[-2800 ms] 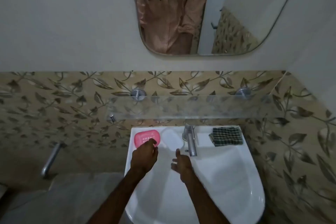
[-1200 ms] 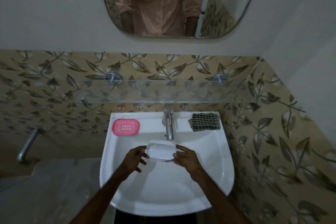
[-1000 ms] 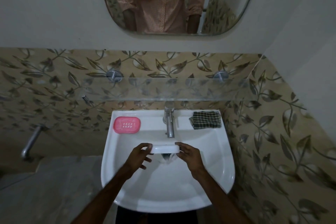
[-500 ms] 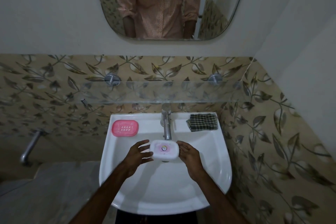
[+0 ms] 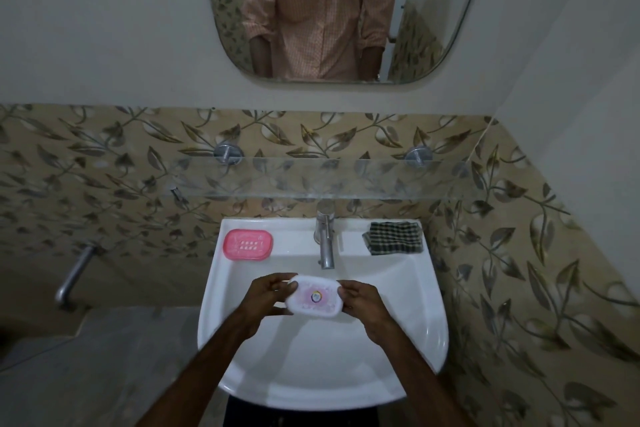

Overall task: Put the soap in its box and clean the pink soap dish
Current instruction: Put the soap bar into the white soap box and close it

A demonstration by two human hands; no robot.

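Over the white sink (image 5: 408, 354) I hold a white soap box (image 5: 314, 295) with a pink round label on its lid, closed and facing up. My left hand (image 5: 268, 298) grips its left end and my right hand (image 5: 362, 302) grips its right end. The soap itself is hidden from view. The pink soap dish (image 5: 247, 244), with a slotted middle and nothing in it, sits on the sink's back left corner, well apart from both hands.
A steel tap (image 5: 325, 243) stands at the sink's back middle, just beyond the box. A folded checked cloth (image 5: 394, 237) lies on the back right corner. A glass shelf (image 5: 329, 178) runs above the sink, under a mirror (image 5: 329, 10). A steel pipe (image 5: 74, 274) sticks out at the left.
My left hand left the pink dish and joined my right at the white box. Over the last second the box turned from edge-on to lid-up and both hands closed on its ends.
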